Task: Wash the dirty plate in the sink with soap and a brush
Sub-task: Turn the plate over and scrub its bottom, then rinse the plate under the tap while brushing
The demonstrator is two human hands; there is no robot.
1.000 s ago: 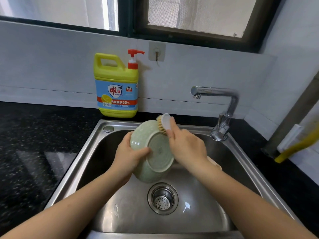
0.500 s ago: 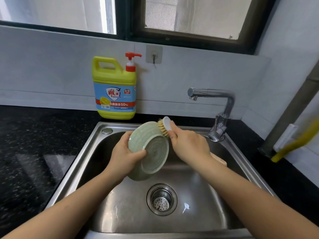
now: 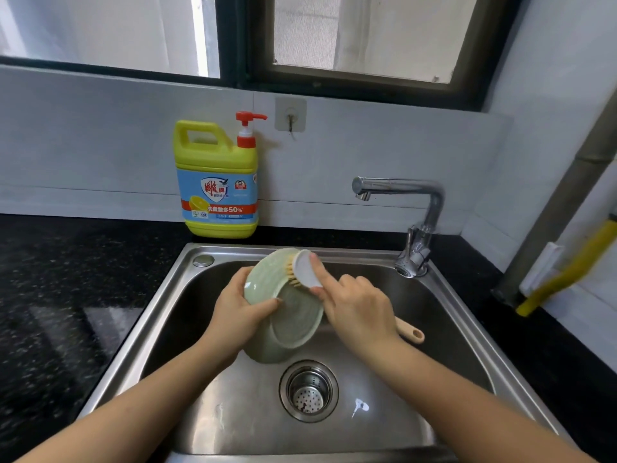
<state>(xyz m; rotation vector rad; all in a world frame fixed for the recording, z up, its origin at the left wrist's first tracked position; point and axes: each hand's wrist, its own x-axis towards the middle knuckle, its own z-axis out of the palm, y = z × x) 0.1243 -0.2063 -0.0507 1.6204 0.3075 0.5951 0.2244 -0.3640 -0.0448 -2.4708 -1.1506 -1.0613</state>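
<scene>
A pale green plate [image 3: 293, 315] is held tilted over the steel sink [image 3: 160, 305], its underside and foot ring facing me. My left hand [image 3: 238, 312] grips its left rim, thumb lying across the underside. My right hand [image 3: 357, 309] holds a brush [image 3: 305, 270] with a white head and tan bristles, index finger stretched along the head. The bristles press on the plate's upper rim. The brush's wooden handle end [image 3: 412, 334] sticks out behind my right wrist.
A yellow dish soap bottle [image 3: 217, 182] with a red pump stands on the black counter [image 3: 66, 295] behind the sink's left corner. The chrome tap [image 3: 417, 225] rises at the back right, no water running. The drain strainer [image 3: 309, 390] lies below the plate.
The brush head has shifted slightly along the plate's upper rim, and the plate has tipped a little more upright. My view has moved slightly closer.
</scene>
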